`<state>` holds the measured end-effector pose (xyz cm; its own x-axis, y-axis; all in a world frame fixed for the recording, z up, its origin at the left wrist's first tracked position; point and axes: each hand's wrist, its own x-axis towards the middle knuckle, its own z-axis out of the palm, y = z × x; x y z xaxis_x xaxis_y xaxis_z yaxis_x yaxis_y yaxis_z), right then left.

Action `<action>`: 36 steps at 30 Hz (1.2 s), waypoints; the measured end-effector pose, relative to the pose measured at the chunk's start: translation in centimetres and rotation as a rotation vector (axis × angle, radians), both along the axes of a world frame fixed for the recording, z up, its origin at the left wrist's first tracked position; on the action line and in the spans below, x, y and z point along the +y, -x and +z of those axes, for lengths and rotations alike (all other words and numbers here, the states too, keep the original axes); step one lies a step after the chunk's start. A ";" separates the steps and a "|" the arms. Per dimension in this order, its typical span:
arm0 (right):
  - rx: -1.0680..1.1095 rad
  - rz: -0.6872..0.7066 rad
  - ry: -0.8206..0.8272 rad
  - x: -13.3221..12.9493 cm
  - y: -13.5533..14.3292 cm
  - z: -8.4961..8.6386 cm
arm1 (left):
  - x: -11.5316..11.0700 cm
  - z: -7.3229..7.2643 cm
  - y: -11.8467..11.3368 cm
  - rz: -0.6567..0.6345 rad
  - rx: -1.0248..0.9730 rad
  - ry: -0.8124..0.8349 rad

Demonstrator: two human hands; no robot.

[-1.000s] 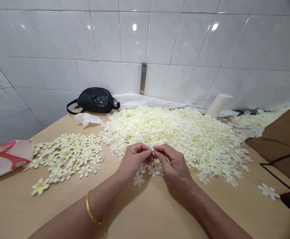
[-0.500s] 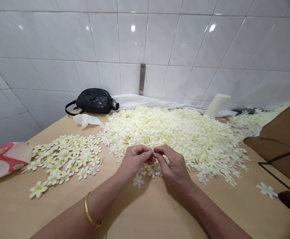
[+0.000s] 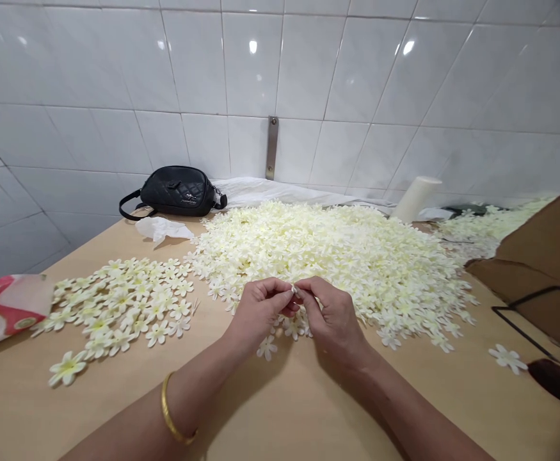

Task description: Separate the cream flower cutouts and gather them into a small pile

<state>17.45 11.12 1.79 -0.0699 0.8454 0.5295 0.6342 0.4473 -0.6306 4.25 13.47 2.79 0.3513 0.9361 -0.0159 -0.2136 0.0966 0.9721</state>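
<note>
A large heap of pale yellow-white artificial flowers (image 3: 328, 250) covers the middle of the wooden table (image 3: 280, 410). At the heap's front edge my left hand (image 3: 263, 310) and my right hand (image 3: 330, 314) meet, thumb and finger pinched together on each. Between the fingertips is a tiny whitish piece (image 3: 294, 289), too small to name. A single flower (image 3: 267, 347) lies on the table just below my hands. My left wrist wears a gold bangle (image 3: 169, 410). A smaller spread of flowers (image 3: 121, 301) lies to the left.
Behind are a black bag (image 3: 178, 191), a crumpled white tissue (image 3: 163, 229) and a white roll (image 3: 416, 200). A red-and-white packet (image 3: 11, 307) is at the left edge. Brown cardboard (image 3: 543, 262) and a black wire frame (image 3: 520, 304) stand at right, near a lone flower (image 3: 507, 358).
The view has shifted slightly, so the surroundings sit a little further left and up. Both hands stay pinched together, and the whitish piece between the fingertips shows more clearly.
</note>
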 end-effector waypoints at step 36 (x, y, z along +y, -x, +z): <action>0.388 -0.057 0.153 0.3 0.6 1.6 | -0.4 0.7 0.2 0.109 0.095 -0.158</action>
<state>16.83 11.46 3.43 0.1589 0.9133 0.3750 0.3571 0.3009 -0.8843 4.04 13.07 3.50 0.2520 0.9619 0.1058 -0.1210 -0.0771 0.9897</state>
